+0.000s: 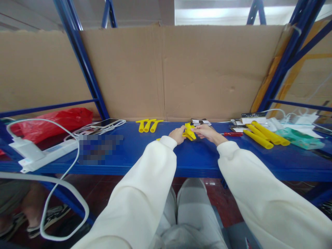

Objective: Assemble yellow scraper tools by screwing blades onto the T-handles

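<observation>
Both hands meet over the blue shelf (145,159), around a yellow plastic piece (190,132). My left hand (177,135) is closed on its left side, and my right hand (206,133) pinches it from the right. Just behind the hands lies a stack of small black-and-white items (201,122). To the left, three yellow T-shaped parts (146,126) rest side by side near the cardboard. A red screwdriver (232,134) lies right of my right hand. Farther right are several yellow tubes (264,135).
A cardboard panel (124,69) closes off the back between blue posts. At left are a red bag (54,122), a white power strip (52,155) and looping cables. A green plastic packet (298,138) and white boxes sit at right. A person's legs show at lower left.
</observation>
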`<state>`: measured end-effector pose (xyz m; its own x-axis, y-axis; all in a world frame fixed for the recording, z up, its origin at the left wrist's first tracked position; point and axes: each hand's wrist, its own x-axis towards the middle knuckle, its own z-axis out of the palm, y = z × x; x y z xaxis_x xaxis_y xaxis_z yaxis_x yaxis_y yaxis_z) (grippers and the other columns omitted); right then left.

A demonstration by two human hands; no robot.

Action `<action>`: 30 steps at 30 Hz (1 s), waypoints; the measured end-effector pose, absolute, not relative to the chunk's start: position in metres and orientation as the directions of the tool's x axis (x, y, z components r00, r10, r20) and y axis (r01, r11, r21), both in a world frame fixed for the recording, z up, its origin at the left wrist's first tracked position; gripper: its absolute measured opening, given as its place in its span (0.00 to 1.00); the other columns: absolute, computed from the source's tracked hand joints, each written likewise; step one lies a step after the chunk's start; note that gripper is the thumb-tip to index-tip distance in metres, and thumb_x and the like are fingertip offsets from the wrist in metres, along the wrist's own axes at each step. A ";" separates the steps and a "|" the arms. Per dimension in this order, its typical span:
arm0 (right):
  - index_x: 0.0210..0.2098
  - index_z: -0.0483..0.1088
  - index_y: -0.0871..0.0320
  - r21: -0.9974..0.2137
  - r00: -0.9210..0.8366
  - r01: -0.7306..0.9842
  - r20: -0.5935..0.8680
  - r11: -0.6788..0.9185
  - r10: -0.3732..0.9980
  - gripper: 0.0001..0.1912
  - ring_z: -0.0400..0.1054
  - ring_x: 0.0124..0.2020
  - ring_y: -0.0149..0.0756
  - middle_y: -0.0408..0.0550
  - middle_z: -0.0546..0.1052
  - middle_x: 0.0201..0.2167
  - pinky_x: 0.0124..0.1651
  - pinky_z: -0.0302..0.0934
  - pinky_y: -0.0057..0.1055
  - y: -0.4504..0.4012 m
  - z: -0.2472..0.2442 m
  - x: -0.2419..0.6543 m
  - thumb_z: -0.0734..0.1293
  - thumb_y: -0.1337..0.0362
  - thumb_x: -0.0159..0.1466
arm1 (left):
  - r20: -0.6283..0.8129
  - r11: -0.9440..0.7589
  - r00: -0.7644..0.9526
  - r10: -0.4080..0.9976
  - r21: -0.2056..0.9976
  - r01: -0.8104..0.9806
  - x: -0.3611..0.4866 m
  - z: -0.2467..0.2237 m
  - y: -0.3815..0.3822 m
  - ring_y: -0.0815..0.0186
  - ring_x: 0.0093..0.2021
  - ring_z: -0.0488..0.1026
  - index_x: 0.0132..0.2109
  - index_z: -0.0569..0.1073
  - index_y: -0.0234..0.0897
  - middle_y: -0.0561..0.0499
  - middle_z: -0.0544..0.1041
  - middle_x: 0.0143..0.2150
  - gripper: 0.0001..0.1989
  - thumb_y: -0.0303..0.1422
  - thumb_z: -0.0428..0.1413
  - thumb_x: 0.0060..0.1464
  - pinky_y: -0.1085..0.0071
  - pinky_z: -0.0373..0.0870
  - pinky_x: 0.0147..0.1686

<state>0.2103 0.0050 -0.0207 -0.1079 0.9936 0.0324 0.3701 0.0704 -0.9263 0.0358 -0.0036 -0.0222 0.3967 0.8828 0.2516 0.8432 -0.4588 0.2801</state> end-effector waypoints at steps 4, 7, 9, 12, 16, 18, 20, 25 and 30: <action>0.22 0.61 0.57 -0.906 -0.073 0.418 0.035 0.063 0.997 0.22 0.48 0.18 0.22 0.33 0.55 0.15 0.21 0.43 0.22 0.004 -0.019 0.209 0.75 0.52 0.54 | 0.260 -0.469 0.404 0.877 0.281 0.838 0.036 -0.024 -0.001 0.57 0.56 0.75 0.59 0.65 0.36 0.41 0.78 0.54 0.24 0.27 0.59 0.56 0.64 0.70 0.53; 0.23 0.62 0.58 -0.894 -0.055 0.445 0.033 0.054 0.998 0.20 0.49 0.18 0.22 0.34 0.56 0.15 0.22 0.43 0.21 0.003 -0.018 0.208 0.75 0.53 0.55 | 0.262 -0.478 0.413 0.872 0.278 0.833 0.036 -0.025 0.000 0.56 0.55 0.75 0.59 0.65 0.36 0.41 0.78 0.53 0.25 0.27 0.60 0.56 0.64 0.70 0.52; 0.23 0.62 0.57 -0.889 -0.048 0.455 0.029 0.048 0.998 0.20 0.49 0.18 0.22 0.34 0.56 0.15 0.21 0.43 0.21 0.002 -0.018 0.207 0.74 0.54 0.55 | 0.262 -0.479 0.414 0.872 0.276 0.833 0.036 -0.025 0.000 0.56 0.55 0.75 0.59 0.65 0.35 0.41 0.78 0.53 0.25 0.28 0.60 0.56 0.65 0.70 0.52; 0.22 0.61 0.57 -0.888 -0.051 0.459 0.024 0.045 0.998 0.21 0.48 0.18 0.22 0.33 0.55 0.15 0.21 0.42 0.21 0.000 -0.017 0.206 0.74 0.54 0.55 | 0.264 -0.478 0.412 0.872 0.277 0.833 0.036 -0.025 0.000 0.56 0.55 0.75 0.58 0.65 0.36 0.40 0.78 0.54 0.24 0.28 0.60 0.56 0.64 0.71 0.52; 0.22 0.59 0.57 -0.891 -0.064 0.451 0.019 0.046 0.998 0.23 0.46 0.17 0.21 0.33 0.53 0.14 0.20 0.40 0.21 0.000 -0.017 0.206 0.74 0.52 0.55 | 0.267 -0.476 0.409 0.873 0.281 0.833 0.036 -0.026 0.000 0.56 0.54 0.76 0.57 0.66 0.36 0.40 0.78 0.53 0.23 0.28 0.60 0.56 0.63 0.71 0.52; 0.22 0.59 0.57 -0.892 -0.064 0.450 0.020 0.047 0.998 0.23 0.46 0.17 0.21 0.32 0.53 0.14 0.20 0.40 0.20 0.000 -0.017 0.206 0.75 0.52 0.54 | 0.261 -0.474 0.410 0.874 0.279 0.835 0.036 -0.025 0.000 0.57 0.55 0.76 0.58 0.65 0.36 0.40 0.78 0.54 0.23 0.28 0.60 0.56 0.64 0.70 0.53; 0.22 0.59 0.57 -0.892 -0.059 0.450 0.023 0.047 0.998 0.23 0.47 0.17 0.21 0.32 0.54 0.14 0.20 0.41 0.20 0.000 -0.018 0.206 0.75 0.52 0.54 | 0.258 -0.475 0.411 0.874 0.279 0.835 0.036 -0.025 0.000 0.57 0.55 0.75 0.58 0.65 0.36 0.40 0.78 0.54 0.23 0.28 0.59 0.56 0.64 0.70 0.53; 0.22 0.60 0.57 -0.895 -0.049 0.444 0.026 0.045 0.998 0.21 0.48 0.17 0.21 0.33 0.55 0.14 0.20 0.41 0.21 0.001 -0.019 0.206 0.75 0.55 0.56 | 0.254 -0.476 0.413 0.874 0.286 0.832 0.036 -0.025 0.000 0.58 0.55 0.76 0.57 0.65 0.36 0.41 0.78 0.54 0.23 0.28 0.59 0.56 0.65 0.70 0.53; 0.23 0.61 0.57 -0.895 -0.053 0.444 0.032 0.052 0.998 0.20 0.47 0.17 0.21 0.33 0.54 0.14 0.19 0.40 0.20 0.002 -0.020 0.206 0.73 0.54 0.57 | 0.271 -0.489 0.420 0.866 0.286 0.824 0.036 -0.027 0.001 0.58 0.54 0.76 0.57 0.66 0.37 0.42 0.78 0.54 0.22 0.28 0.60 0.56 0.65 0.70 0.53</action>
